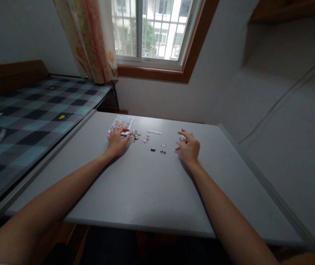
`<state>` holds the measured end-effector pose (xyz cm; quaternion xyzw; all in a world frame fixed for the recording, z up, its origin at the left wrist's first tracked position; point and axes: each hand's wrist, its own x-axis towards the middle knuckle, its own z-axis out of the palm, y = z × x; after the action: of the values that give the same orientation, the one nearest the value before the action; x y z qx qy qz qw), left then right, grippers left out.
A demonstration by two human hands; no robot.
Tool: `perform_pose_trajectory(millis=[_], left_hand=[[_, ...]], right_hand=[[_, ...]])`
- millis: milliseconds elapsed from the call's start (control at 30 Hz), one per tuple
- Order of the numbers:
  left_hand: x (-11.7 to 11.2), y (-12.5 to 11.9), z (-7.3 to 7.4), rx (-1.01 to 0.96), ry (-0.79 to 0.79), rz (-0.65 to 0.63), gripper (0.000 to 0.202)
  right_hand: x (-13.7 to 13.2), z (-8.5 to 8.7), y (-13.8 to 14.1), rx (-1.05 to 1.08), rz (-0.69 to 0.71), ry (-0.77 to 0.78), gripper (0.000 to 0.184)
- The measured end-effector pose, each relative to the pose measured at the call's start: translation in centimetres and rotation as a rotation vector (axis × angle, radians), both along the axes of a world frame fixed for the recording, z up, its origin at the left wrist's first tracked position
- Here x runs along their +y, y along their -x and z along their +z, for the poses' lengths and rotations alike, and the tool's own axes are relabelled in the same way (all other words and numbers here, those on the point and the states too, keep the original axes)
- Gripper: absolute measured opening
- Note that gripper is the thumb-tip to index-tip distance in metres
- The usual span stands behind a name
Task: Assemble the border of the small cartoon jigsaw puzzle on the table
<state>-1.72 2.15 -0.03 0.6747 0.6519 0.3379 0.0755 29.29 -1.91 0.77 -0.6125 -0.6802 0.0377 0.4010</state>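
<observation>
My left hand [118, 142] rests at the near edge of a colourful printed picture card [122, 123], its fingers spread. Beside its fingertips lies a pile of small jigsaw puzzle pieces [134, 135]. My right hand [190, 146] is on the right, thumb and fingers apart, next to another small cluster of puzzle pieces [183, 138] that it partly hides. Between the hands lie a joined pale-blue strip of pieces [154, 132], a small joined group [146, 139], a dark piece [152, 149], and a few other loose or joined pieces [163, 152].
The white table [146, 191] has a raised rim on its left and right sides. A bed with a checked cover [49, 99] stands along the left. Behind the table are a curtain [92, 44], a barred window [157, 33] and a wall with a hanging cable [281, 97] to the right.
</observation>
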Motion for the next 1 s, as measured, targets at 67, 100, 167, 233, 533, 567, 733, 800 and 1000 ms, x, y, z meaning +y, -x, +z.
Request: perform_pose_trajectory(millis=[67,100,167,233,533,567,733,800,1000], left_hand=[[0.0,0.0,0.0,-0.003,0.013,0.000,0.025],[0.0,0.0,0.1,-0.003,0.016,-0.001,0.025],[0.0,0.0,0.1,-0.004,0.015,-0.005,0.025],[0.0,0.0,0.1,-0.008,0.010,-0.006,0.025],[-0.1,-0.2,0.3,0.008,0.045,0.014,0.025],[-0.2,-0.2,0.4,0.011,0.047,0.016,0.025],[-0.3,-0.2,0.5,0.017,0.050,0.019,0.024],[-0.3,-0.1,0.3,0.030,0.047,0.035,0.025],[-0.3,0.0,0.1,0.093,0.053,0.070,0.034]], right_hand=[[-0.3,0.1,0.6,0.026,-0.108,-0.107,0.045],[-0.4,0.2,0.8,0.018,-0.125,-0.151,0.042],[-0.6,0.3,1.2,-0.014,-0.103,-0.196,0.039],[-0.7,0.4,1.4,-0.026,-0.084,-0.213,0.036],[-0.7,0.6,2.0,-0.096,-0.148,-0.212,0.023],[-0.6,0.5,2.1,-0.090,-0.147,-0.208,0.026],[-0.3,0.1,1.9,-0.063,-0.162,-0.105,0.033],[-0.2,0.0,1.8,-0.096,-0.167,-0.062,0.029],[-0.6,0.2,2.4,-0.109,-0.147,-0.133,0.051]])
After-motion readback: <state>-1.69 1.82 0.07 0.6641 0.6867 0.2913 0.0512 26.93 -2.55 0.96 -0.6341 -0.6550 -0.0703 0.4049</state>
